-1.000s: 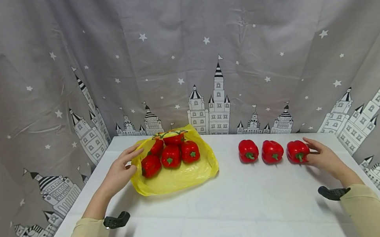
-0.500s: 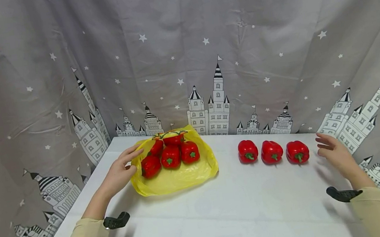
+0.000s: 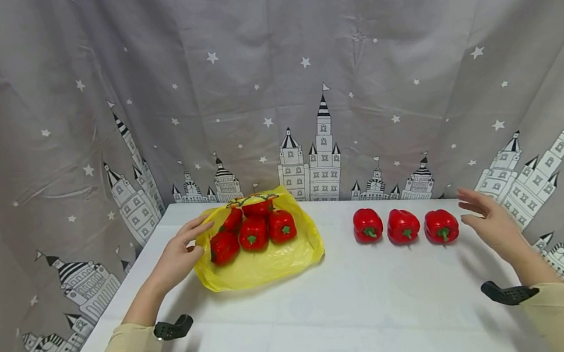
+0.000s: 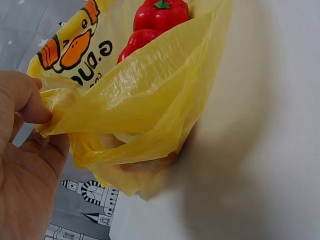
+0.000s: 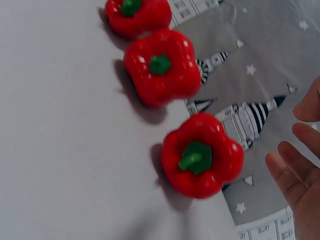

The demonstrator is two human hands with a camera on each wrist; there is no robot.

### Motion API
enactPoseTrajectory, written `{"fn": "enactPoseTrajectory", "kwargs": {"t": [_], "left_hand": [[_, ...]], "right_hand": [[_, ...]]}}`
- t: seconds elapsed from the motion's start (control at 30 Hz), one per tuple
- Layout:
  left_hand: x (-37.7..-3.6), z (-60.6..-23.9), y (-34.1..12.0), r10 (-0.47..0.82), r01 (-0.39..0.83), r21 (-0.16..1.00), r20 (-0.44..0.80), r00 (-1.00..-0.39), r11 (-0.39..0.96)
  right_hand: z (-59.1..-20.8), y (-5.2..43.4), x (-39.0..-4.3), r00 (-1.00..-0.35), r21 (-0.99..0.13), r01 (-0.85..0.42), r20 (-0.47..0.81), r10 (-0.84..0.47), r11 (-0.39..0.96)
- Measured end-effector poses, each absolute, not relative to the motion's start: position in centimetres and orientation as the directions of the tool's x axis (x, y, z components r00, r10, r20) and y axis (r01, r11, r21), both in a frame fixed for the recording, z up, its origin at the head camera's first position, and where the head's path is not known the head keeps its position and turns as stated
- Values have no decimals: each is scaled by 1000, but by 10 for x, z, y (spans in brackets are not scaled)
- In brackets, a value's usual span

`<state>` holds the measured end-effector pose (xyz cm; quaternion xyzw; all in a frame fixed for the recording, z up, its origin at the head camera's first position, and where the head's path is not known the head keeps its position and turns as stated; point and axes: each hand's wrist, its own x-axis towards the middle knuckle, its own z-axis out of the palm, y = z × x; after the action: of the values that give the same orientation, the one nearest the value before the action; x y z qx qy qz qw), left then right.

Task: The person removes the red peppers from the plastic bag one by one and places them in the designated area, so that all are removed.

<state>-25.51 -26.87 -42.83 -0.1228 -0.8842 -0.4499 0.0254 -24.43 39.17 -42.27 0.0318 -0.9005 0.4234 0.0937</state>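
A yellow plastic bag [image 3: 267, 269] with a cartoon duck print lies on its side, mouth facing me. Several red bell peppers [image 3: 254, 232] with green stems sit inside it. At the bag's left edge, my left hand [image 3: 176, 262] pinches the plastic between thumb and fingers, as the left wrist view makes plain. Three more bell peppers stand in a row at the right: a left one [image 3: 368, 225], a middle one [image 3: 402, 226] and a right one [image 3: 441, 225]. My right hand [image 3: 494, 229] hovers just right of the right pepper, fingers relaxed, holding nothing.
The peppers and bag rest on a white table [image 3: 321, 324]. Behind and beside it hangs a grey curtain [image 3: 349, 32] printed with stars and castles. Black bands [image 3: 174, 328] sit on both wrists.
My right hand let go of the right pepper, drew away to the right, then came slightly back towards it. The left hand and the bag stayed put.
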Motion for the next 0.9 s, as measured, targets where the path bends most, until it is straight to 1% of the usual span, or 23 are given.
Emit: {"fn": "enactPoseTrajectory", "kwargs": {"t": [0.27, 0.67, 0.9], "left_hand": [[-257, -432, -271, 192, 238, 789, 155, -969, 567], [-255, -430, -270, 204, 260, 797, 174, -963, 545], [-258, -433, -270, 200, 259, 793, 175, -964, 551]], "right_hand": [[-416, 349, -245, -971, -756, -224, 228, -73, 615], [-417, 282, -251, -957, -814, -282, 200, -210, 508], [-423, 251, -255, -949, -840, -277, 162, -271, 466]]}}
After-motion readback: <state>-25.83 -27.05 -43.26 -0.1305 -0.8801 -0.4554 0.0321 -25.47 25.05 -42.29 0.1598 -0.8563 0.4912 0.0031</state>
